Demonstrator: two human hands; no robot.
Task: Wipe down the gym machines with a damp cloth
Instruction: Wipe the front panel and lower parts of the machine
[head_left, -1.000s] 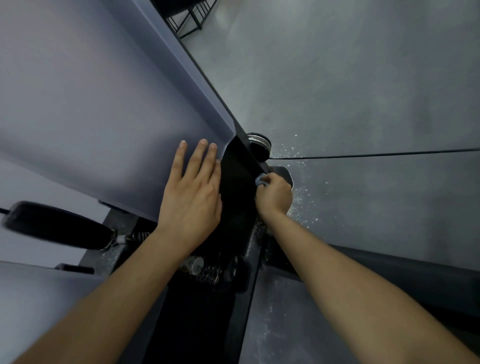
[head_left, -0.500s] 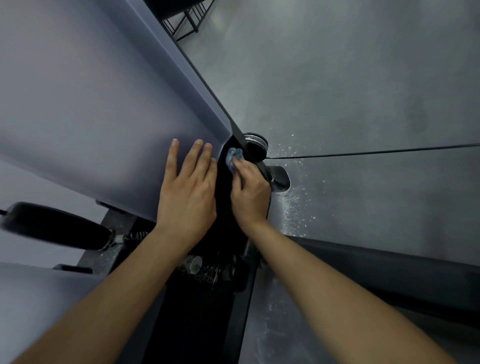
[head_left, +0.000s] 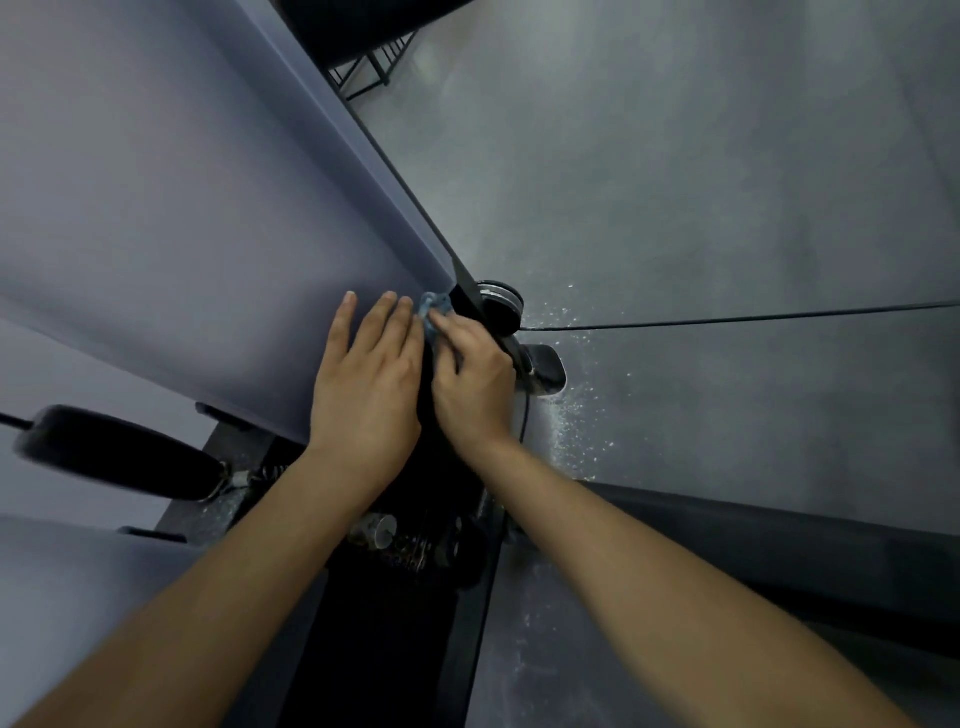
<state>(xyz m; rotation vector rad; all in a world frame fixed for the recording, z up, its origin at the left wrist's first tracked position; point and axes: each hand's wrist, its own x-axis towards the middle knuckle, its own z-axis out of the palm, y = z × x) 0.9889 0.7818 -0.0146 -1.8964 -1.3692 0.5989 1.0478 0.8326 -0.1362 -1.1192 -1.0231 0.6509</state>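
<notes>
A small blue cloth (head_left: 430, 306) shows just past my fingertips, pressed onto the black face of the gym machine (head_left: 447, 499) where it meets a grey panel (head_left: 208, 218). My right hand (head_left: 470, 384) holds the cloth with its fingers curled over it; most of the cloth is hidden under them. My left hand (head_left: 366, 384) lies flat with straight fingers on the grey panel and the black edge, right beside the right hand.
A black round foot (head_left: 501, 306) and a dark base plate (head_left: 543, 369) sit on the grey floor (head_left: 701, 208), with white specks scattered around. A black padded handle (head_left: 119, 454) juts out at the left. A black metal rack (head_left: 374, 67) stands far back.
My right hand has carried the cloth up and left, from beside the base plate to the top of the black face next to my left hand. The left hand stayed put.
</notes>
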